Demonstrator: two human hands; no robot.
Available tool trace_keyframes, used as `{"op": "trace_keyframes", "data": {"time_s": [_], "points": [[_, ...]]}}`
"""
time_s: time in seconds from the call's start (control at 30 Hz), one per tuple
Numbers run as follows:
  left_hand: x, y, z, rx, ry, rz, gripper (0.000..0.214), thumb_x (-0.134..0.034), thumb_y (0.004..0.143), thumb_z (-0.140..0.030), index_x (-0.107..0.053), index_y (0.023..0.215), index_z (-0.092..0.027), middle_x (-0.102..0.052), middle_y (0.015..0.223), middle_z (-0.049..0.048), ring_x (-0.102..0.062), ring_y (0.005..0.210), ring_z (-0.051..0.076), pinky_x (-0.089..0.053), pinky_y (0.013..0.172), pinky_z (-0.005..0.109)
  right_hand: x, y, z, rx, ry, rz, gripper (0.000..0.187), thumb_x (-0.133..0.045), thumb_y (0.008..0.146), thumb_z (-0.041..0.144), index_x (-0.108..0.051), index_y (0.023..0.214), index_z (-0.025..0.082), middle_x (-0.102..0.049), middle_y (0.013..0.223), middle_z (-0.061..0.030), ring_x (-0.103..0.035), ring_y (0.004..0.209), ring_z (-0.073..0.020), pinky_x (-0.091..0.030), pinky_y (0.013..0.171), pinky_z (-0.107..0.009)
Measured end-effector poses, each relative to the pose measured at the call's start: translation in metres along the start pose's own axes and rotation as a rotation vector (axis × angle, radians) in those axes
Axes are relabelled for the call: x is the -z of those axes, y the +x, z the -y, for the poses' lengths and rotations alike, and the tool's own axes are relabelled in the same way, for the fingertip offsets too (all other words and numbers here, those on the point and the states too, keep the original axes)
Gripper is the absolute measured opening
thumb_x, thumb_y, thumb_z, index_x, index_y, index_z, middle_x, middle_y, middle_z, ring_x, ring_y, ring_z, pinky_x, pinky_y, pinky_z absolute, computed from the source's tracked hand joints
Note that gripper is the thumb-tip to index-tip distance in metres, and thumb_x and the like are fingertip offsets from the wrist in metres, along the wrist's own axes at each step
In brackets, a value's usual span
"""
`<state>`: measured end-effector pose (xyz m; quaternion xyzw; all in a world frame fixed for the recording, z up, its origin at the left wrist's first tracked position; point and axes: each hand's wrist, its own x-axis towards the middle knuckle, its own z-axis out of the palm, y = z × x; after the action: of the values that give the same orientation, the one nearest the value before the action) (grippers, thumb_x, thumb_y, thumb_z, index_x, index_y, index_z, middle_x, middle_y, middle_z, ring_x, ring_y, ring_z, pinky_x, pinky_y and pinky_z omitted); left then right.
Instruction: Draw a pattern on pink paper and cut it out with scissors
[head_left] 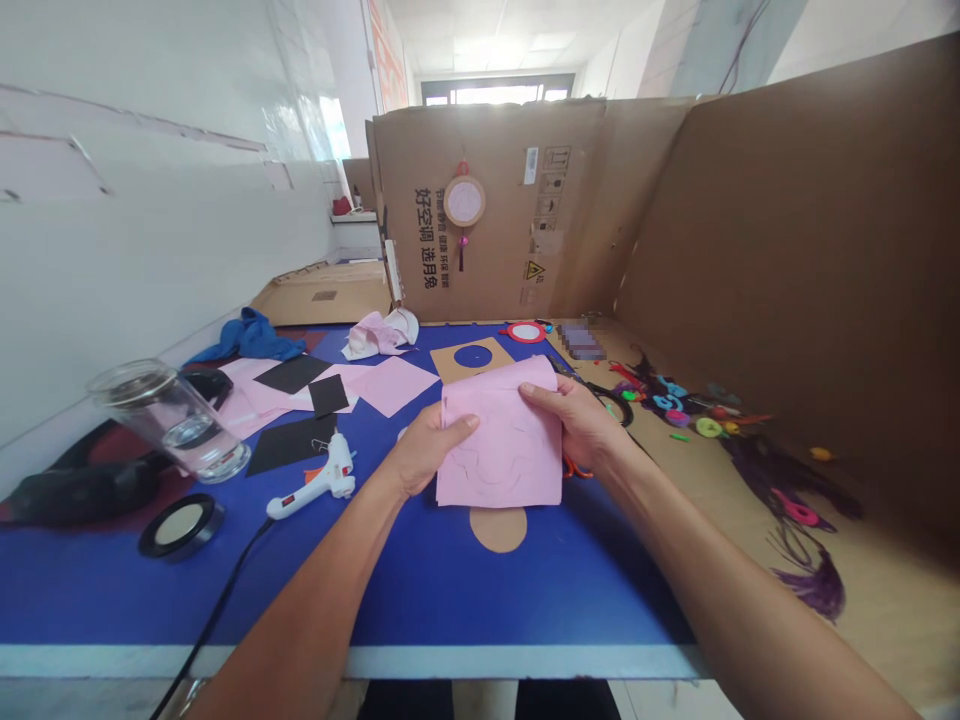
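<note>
Both my hands hold up a pink felt sheet (pixel 501 440) above the blue table (pixel 450 590). My left hand (pixel 424 448) grips its left edge, thumb on top. My right hand (pixel 581 420) grips the upper right edge. Faint pencil lines curve across the sheet. Under it on the table lies a brown cardboard disc (pixel 499 527). Orange scissor handles (pixel 576 468) peek out just below my right hand.
A white glue gun (pixel 319 484) with a black cord lies left of my hands. A glass jar (pixel 171 420), a black lid (pixel 180 526), pink and black felt pieces (pixel 315 395) sit further left. Cardboard walls (pixel 787 250) enclose the back and right; coloured trinkets (pixel 690 405) lie right.
</note>
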<state>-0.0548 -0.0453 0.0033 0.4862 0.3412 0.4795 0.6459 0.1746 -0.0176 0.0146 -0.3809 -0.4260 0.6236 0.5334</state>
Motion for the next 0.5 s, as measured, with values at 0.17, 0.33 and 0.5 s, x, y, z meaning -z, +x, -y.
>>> {"op": "trace_keyframes", "data": {"time_s": [0.17,0.33,0.5], "points": [[-0.0011,0.0004,-0.0018,0.045,-0.084,-0.009,0.053,-0.100,0.077,-0.040,-0.083,0.119,-0.013,-0.085,0.114,0.0192,-0.082,0.100,0.034,-0.063,0.093,0.046,0.0003,-0.0008,-0.0013,0.073,-0.062,-0.037,0.054,-0.105,0.061,0.048,-0.080,0.102,0.023,-0.085,0.095,-0.0063,-0.079,0.079,-0.0266,-0.065,0.077,-0.039],[-0.0028,0.0033,-0.0042,0.003,-0.168,-0.069,0.052,-0.102,0.073,-0.037,-0.083,0.115,-0.013,-0.085,0.107,0.0176,-0.082,0.099,0.034,-0.064,0.096,0.048,-0.0030,-0.0063,-0.0009,0.077,-0.139,-0.019,0.054,-0.104,0.065,0.050,-0.082,0.104,0.021,-0.086,0.099,-0.0084,-0.080,0.081,-0.0275,-0.065,0.078,-0.039],[-0.0022,0.0043,-0.0029,-0.010,-0.140,-0.126,0.053,-0.102,0.072,-0.039,-0.082,0.113,-0.012,-0.085,0.106,0.0160,-0.082,0.095,0.032,-0.064,0.096,0.049,-0.0073,-0.0077,-0.0007,0.053,-0.114,-0.005,0.056,-0.105,0.064,0.048,-0.082,0.106,0.020,-0.087,0.101,-0.0093,-0.080,0.081,-0.0268,-0.066,0.077,-0.037]]}}
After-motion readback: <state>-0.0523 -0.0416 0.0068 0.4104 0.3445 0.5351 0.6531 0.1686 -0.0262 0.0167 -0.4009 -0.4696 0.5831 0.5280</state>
